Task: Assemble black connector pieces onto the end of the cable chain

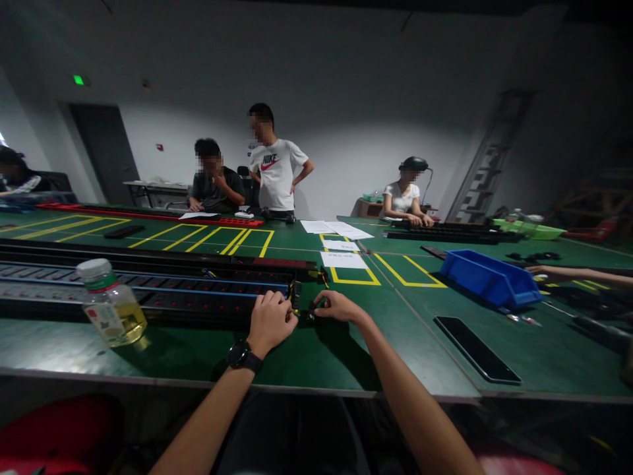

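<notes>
while left hand (270,321) clamps the power strip's (148,287) end (watch on wrist), right hand (336,307) pinches a small black part (313,308); step: end fitting, needing fine alignment.

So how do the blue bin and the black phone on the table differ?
The blue bin is an open box with raised walls; the black phone is a thin slab lying flat. The blue bin sits farther from the right hand; the black phone lies nearer the table's front edge. Both rest on the green table, angled alike.
</notes>
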The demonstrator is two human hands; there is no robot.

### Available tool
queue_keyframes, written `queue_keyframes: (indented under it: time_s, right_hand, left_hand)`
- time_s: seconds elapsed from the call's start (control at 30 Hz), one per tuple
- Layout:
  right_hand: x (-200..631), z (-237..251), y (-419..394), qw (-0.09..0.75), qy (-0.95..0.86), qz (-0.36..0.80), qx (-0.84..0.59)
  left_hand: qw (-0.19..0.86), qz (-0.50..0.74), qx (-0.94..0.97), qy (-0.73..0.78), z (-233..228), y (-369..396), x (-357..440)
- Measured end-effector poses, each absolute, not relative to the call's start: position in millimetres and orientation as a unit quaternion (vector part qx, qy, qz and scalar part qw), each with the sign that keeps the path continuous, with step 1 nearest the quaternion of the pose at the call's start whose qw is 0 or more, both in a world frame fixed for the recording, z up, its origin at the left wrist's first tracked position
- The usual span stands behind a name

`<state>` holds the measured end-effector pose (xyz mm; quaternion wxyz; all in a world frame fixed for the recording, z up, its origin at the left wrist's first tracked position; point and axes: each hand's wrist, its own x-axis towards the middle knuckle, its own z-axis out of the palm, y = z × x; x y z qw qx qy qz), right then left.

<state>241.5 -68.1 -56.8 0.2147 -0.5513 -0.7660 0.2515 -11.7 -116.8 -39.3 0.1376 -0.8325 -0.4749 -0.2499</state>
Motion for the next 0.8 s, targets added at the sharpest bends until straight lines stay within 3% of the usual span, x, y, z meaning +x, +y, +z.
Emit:
queue_keyframes:
  time_s: [0.8]
  right_hand:
    - [222.5, -66.3, -70.2, 0.254, -0.808, 0.28, -0.452]
  left_hand:
    - [0.132, -0.23, -0.856, -0.443, -35.9, -116.7, -16.3]
